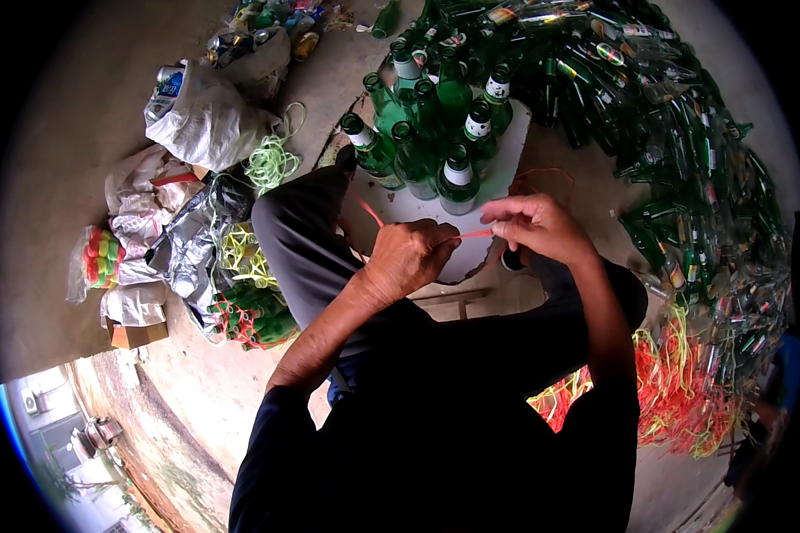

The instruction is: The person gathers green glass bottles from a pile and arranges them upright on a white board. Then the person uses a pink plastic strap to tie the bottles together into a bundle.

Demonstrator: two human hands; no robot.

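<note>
A red plastic strap (476, 234) runs taut between my two hands. My left hand (409, 256) is closed in a fist around it. My right hand (542, 229) pinches it between thumb and fingers, with the other fingers raised. Just beyond my hands, several green glass bottles (412, 164) stand upright in a tight cluster on a white board (508, 173). Nearest my hands is a bottle with a white neck label (458, 182). Loose red strap shows at the left of the cluster and at its right, beyond my right hand.
A large heap of green bottles (587, 62) curves round the far right. Red and yellow straps (676, 382) pile up at the right. At the left lie a white sack (204, 115), a pale green cord coil (272, 164) and a netted bottle bundle (256, 313). My knees flank the board.
</note>
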